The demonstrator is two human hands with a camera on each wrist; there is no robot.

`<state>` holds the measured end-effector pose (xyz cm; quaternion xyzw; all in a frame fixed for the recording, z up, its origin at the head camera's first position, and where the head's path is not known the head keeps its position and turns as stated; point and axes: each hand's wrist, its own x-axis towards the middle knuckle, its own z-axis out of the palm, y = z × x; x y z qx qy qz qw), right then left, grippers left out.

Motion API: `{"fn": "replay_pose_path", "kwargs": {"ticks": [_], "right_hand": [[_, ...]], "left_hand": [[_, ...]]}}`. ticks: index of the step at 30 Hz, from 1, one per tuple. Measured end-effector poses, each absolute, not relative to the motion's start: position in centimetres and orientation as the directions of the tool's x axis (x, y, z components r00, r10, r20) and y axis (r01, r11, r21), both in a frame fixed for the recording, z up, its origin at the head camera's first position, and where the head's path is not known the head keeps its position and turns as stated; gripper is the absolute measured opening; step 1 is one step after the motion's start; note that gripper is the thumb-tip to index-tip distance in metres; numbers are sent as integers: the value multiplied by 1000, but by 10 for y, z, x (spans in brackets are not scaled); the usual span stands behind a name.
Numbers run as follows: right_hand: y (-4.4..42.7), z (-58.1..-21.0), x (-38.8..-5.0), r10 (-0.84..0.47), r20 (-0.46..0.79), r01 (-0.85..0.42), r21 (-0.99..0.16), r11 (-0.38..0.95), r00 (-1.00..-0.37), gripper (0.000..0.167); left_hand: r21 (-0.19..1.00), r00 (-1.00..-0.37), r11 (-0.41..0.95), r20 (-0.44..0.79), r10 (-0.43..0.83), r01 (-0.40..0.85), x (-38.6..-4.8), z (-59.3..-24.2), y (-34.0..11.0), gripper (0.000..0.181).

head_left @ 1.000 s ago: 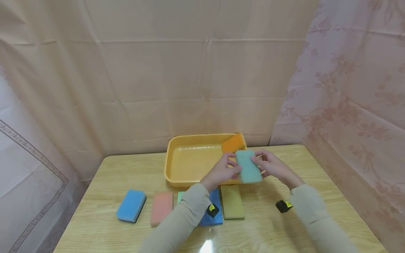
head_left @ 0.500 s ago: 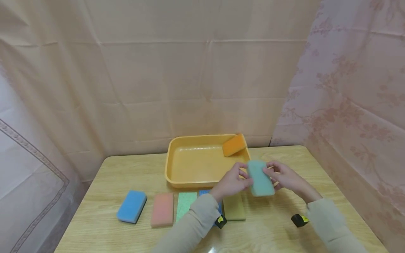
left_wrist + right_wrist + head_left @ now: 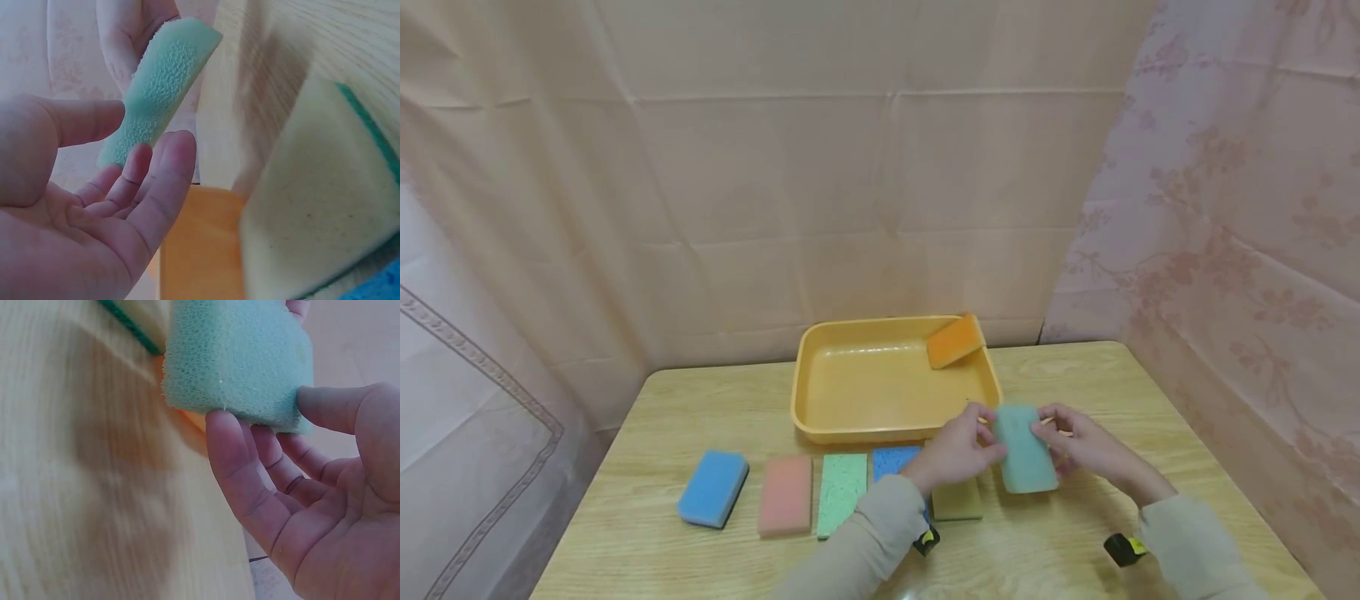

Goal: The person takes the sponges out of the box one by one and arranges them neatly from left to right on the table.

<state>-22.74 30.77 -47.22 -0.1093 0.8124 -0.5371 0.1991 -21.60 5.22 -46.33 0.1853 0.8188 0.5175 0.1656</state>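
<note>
Above the table's right part, a mint-green sponge (image 3: 1027, 457) hangs upright between both hands, tilted slightly. My left hand (image 3: 953, 450) pinches its left edge, thumb on the near face and fingers behind. On the opposite edge, my right hand (image 3: 1093, 450) grips it the same way. The right wrist view shows the sponge's (image 3: 244, 356) porous face, with the thumb pressing one side. Below the left hand lies a pale yellow sponge (image 3: 325, 194) with a green layer, partly hidden by that hand in the head view.
Left of it stand in a row a speckled blue sponge (image 3: 897, 462), a speckled green one (image 3: 842, 492), a pink one (image 3: 786, 496) and a blue one (image 3: 712, 489). Behind is a yellow tray (image 3: 865, 387), where an orange sponge (image 3: 955, 342) leans in the far right corner.
Both hands have carried the mint-green sponge from over the tray's right front corner to the right and toward the person, lower over the table. The other sponges stay put.
</note>
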Motion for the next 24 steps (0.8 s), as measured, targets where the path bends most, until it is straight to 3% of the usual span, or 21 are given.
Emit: {"fn": "replay_pose_path", "kwargs": {"ticks": [10,24], "right_hand": [[302,-489,-219,-386,-278,118,-913,389,-880,51],[294,-502,-220,-405,-339,165,-898,407,-849,53]], "left_hand": [[802,-842,511,-19,539,309,-208,-481,45,40],[763,-848,568,-49,527,308,-208,-492,39,36]]}}
